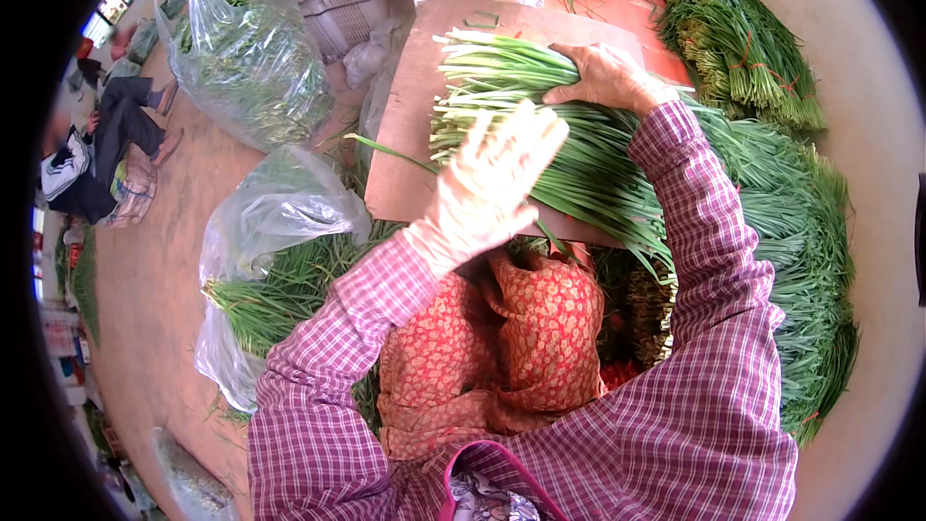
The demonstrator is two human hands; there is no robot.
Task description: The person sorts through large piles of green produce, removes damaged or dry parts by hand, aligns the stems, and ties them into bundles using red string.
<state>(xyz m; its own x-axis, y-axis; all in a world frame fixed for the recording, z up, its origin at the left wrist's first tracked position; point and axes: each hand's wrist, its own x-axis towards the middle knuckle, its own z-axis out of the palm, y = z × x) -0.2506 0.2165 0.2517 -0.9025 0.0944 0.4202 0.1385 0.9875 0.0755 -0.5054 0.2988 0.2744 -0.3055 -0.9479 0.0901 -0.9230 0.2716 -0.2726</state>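
Head view: green stalks [579,150] lie on board [410,101], pale ends [461,50] to left. Right hand [612,79] grasps stalks from above. Left hand [492,178] blurry, fingers stretched, gripping nothing; can't tell if touching. Stalks look light, bendy, smooth, maybe slippery, easy to bruise. Best hold: gently, near pale ends.

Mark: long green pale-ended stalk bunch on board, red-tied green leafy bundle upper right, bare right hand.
Long green pale-ended stalk bunch [600,162], head view: mid-length.
Red-tied green leafy bundle [737,41], head view: its middle.
Bare right hand [612,77], head view: back of hand.
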